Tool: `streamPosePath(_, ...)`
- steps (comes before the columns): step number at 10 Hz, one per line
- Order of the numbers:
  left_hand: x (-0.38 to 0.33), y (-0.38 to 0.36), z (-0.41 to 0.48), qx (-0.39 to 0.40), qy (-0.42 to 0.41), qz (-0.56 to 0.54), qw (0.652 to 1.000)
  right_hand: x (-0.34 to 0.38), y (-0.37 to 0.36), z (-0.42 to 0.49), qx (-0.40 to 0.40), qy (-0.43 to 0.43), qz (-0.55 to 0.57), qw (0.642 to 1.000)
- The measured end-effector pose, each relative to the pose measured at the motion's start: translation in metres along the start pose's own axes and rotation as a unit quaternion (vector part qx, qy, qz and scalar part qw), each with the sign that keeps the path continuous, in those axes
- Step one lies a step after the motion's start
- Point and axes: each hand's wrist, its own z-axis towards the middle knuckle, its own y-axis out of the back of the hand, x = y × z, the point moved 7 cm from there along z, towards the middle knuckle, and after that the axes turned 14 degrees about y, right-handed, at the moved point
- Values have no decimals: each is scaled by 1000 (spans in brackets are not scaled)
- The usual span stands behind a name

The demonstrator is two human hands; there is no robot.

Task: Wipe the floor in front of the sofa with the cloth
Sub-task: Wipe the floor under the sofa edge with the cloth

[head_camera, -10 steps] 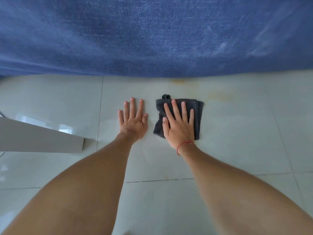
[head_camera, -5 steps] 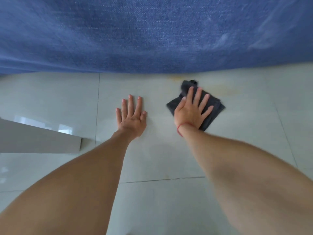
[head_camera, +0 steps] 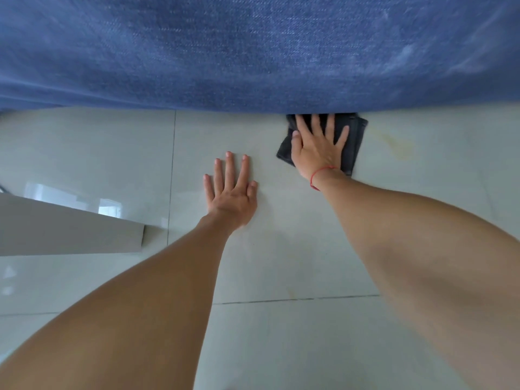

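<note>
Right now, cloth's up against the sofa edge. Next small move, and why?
Probably slide the right hand and cloth rightward: a yellowish stain lies on the floor just beside it, unwiped, and the sofa blocks going further forward.

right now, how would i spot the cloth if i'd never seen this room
Find the blue sofa across the top, then follow its bottom edge right along the pale tiled floor. The cloth lies there, flat under the right hand. It is the only dark grey thing on the floor.
</note>
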Motion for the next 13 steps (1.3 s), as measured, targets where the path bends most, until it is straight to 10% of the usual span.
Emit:
streamPosePath(5,0,3,-6,13,14,10,1000,9,-16,-142,53,216,-37,974)
streamPosePath(9,-2,2,-3,-12,7,-1,1000,-51,2,-69,-9,-156,-1,988)
streamPosePath(13,-7,14,-9,-44,-4,-4,999,0,-10,-112,15,100,-20,995)
